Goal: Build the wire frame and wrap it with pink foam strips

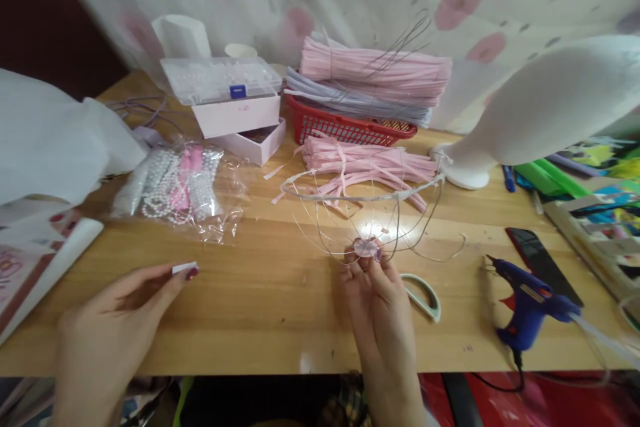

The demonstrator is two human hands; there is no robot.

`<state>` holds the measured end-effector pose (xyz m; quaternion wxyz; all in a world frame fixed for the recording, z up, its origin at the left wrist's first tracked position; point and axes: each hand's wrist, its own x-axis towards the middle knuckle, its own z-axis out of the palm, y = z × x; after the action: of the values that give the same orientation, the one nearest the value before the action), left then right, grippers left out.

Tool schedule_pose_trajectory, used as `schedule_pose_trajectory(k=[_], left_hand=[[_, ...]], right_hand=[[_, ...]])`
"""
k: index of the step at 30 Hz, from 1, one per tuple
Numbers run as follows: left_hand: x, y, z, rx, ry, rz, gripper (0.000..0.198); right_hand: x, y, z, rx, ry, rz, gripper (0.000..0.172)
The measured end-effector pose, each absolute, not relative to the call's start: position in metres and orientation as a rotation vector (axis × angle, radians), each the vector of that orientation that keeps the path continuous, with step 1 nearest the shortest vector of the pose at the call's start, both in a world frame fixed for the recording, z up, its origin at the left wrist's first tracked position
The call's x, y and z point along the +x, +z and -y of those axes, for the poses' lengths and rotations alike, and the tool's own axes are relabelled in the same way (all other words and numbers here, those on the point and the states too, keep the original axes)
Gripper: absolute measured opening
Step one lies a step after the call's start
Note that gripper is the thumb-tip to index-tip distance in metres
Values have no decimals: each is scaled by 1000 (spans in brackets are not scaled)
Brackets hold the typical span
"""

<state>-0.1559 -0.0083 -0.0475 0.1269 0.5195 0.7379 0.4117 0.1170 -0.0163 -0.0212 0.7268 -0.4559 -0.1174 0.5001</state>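
Note:
My left hand (123, 307) is over the table's left side, pinching a short white strip (184, 268) between thumb and fingertips. In my right hand (377, 300) is a bowl-shaped wire frame (367, 248), gripped at the round pale hub where its thin wires meet. The frame's wrapped ring (365, 199) faces away from me, and one loose wire end sticks out to the right. Beside my right wrist lies a pale green curved handle (427, 303); the rest of it is hidden behind the hand.
A blue glue gun (525, 297) and a phone (543, 260) lie on the right. A white mannequin head stand (540, 107) rises behind. Pink strip bundles (370, 160) lie before a red basket (345, 127). Bagged pearl beads (180, 183) are left; the table edge is near me.

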Motion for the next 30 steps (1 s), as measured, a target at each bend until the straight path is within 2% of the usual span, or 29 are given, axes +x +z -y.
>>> schedule_pose_trajectory(k=[3,8,11,14,21,25,30], left_hand=[[-118,-29,12,1490,1239,-1711,7],[-47,-7,17,1702,1238,-1219,20],[-24,-4,23,1853,1350,-1122,11],[-13,-7,30,1974,1434,-1139,10],[11,-13,29,1527,1564,-1228,8],[16,-10,21,1684,1601,-1333,12],[12,-11,17,1854,1608,-1380,7]], right_hand=[[115,-18,17,-991,1114,257,24],[107,-15,19,-982,1071,240,26],[99,-15,22,-988,990,198,27],[91,-17,25,-1053,887,184,27],[82,-21,27,-1077,773,225,31],[80,-24,31,-1130,774,252,31],[77,-25,35,-1144,787,282,29]])
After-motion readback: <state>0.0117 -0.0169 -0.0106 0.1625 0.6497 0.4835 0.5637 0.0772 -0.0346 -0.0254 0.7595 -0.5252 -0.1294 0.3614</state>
